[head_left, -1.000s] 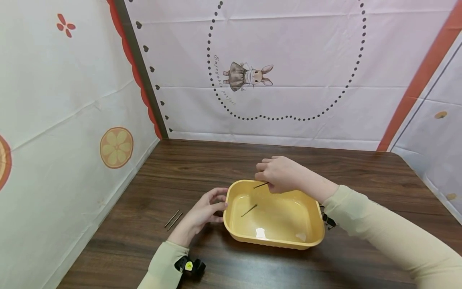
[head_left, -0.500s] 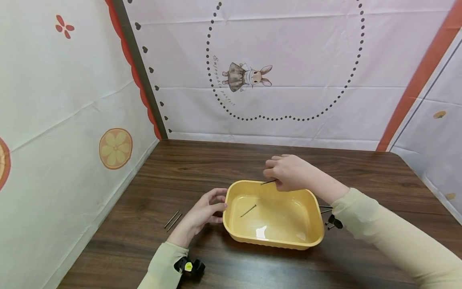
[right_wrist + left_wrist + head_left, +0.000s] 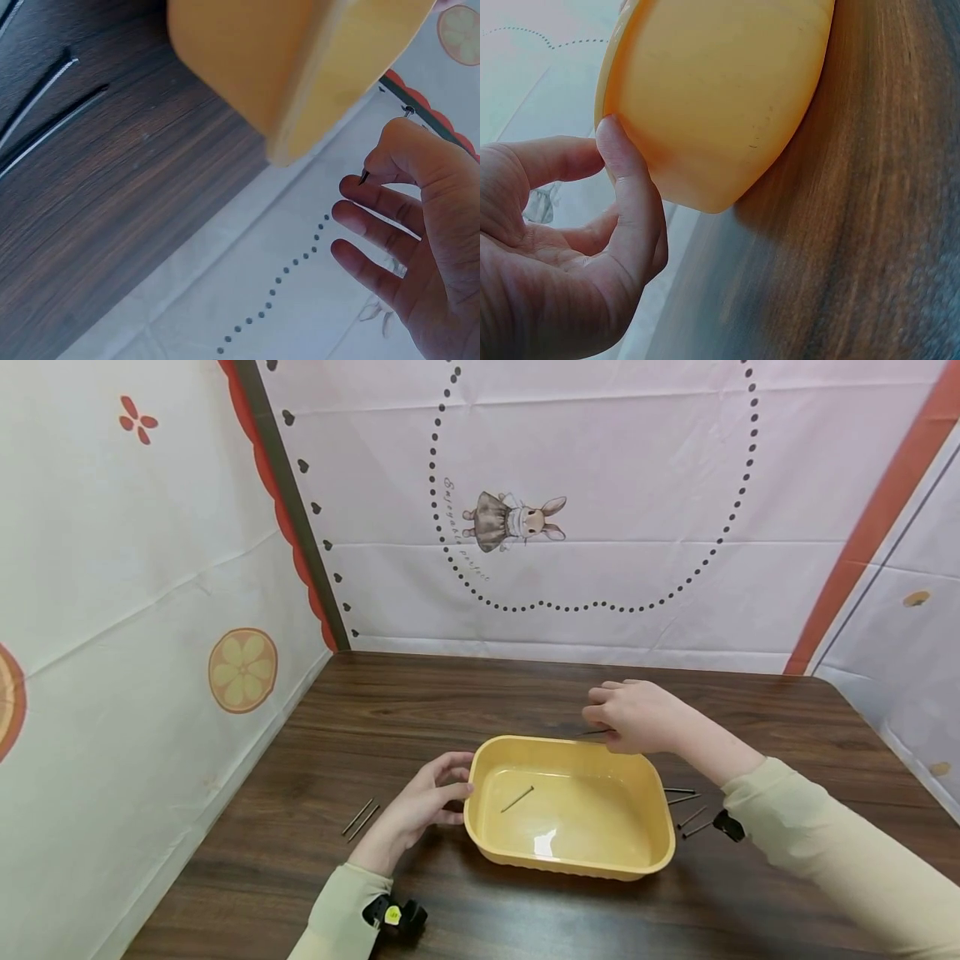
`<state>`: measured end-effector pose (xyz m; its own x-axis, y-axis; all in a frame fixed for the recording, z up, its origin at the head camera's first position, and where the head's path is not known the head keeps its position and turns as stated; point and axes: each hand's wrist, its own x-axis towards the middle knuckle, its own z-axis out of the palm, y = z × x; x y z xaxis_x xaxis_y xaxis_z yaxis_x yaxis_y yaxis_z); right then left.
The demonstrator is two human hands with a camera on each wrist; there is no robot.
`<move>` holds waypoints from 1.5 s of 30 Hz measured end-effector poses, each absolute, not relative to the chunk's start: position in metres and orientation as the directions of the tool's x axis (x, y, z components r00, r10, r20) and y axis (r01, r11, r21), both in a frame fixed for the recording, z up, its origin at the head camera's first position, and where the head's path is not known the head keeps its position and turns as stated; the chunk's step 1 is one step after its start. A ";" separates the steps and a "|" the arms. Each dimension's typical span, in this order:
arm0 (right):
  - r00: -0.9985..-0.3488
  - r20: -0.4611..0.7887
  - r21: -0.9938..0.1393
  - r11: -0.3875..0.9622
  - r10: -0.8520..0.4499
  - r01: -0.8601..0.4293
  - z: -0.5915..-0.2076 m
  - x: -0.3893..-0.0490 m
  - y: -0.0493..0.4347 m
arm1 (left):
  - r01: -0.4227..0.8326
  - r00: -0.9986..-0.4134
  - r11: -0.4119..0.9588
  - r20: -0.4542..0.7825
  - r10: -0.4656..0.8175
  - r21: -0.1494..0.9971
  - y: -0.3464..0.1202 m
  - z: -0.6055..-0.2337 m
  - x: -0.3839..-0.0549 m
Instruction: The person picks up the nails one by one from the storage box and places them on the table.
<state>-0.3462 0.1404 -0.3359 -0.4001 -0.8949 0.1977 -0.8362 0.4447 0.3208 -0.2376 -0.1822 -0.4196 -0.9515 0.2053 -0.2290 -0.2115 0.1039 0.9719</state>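
A yellow plastic tub [image 3: 570, 867] stands on the table with one nail [image 3: 517, 799] lying inside. My left hand [image 3: 420, 797] grips the tub's left end, the fingertips at its rim; the left wrist view shows this hand [image 3: 592, 247] against the yellow wall. Above the tub's far right rim, my right hand [image 3: 637, 717] pinches a thin dark nail [image 3: 595, 732] between thumb and index finger. In the right wrist view the nail's head [image 3: 409, 110] pokes out past the thumb, while the other fingers of that hand [image 3: 435, 217] are spread loosely.
Two nails [image 3: 357, 817] lie parallel left of the tub. Several more nails [image 3: 681, 797] lie on the table just right of it. Printed cloth [image 3: 637, 468] hangs behind the dark wooden table [image 3: 420, 693].
My right hand has moved right with the pinched nail, from over the tub's inside to its far right rim. More nails show on the right. The left hand stays put.
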 end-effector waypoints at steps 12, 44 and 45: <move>-0.456 0.202 0.290 0.497 -0.867 -0.818 -0.334 -0.344 0.158 | -0.207 -0.953 0.105 -0.225 0.204 0.973 -0.183 -0.421 -0.238; -0.578 0.238 0.167 0.619 -0.780 -0.767 -0.371 -0.338 0.214 | -0.208 -0.953 0.106 -0.226 0.201 0.972 -0.183 -0.420 -0.238; -0.588 0.227 0.158 0.625 -0.776 -0.764 -0.372 -0.337 0.216 | -0.208 -0.953 0.107 -0.226 0.201 0.972 -0.183 -0.420 -0.238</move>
